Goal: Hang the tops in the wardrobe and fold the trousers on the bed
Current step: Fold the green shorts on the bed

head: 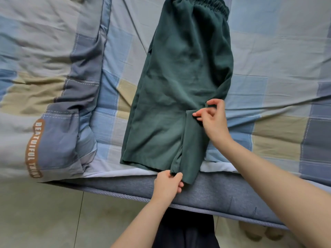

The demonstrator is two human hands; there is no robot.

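Your left hand [168,183] pinches the dark green cotton trousers' [180,83] hem; your right hand [213,119] pinches their crotch fold on the checked bed sheet [268,59]

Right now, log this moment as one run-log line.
stage: folding green trousers on bed | left hand: pinches leg hem | right hand: pinches crotch fabric | trousers halved lengthwise
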